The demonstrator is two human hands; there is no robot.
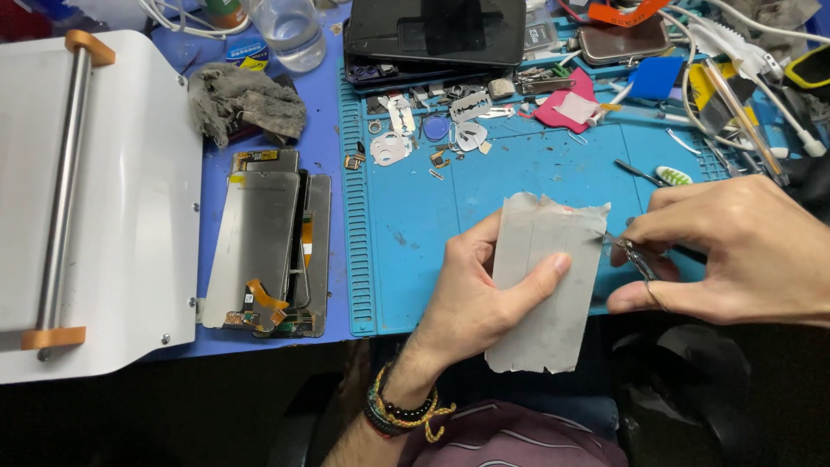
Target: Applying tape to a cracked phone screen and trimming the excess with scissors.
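Observation:
My left hand [484, 294] holds a flat grey panel [545, 285], a phone-sized sheet covered with strips of pale tape, thumb across its front. It hangs over the front edge of the blue work mat [415, 233]. My right hand [735, 251] pinches metal tweezers [638, 258], whose tip meets the panel's upper right edge. Beaded and braided bracelets circle my left wrist.
A stack of phone screen panels [268, 246] lies left of the mat. A white machine with a metal roller [78, 199] fills the far left. A grey rag [246, 99], a clear cup [290, 33], a dark tray [437, 35], small metal parts [424, 138] and cables lie at the back.

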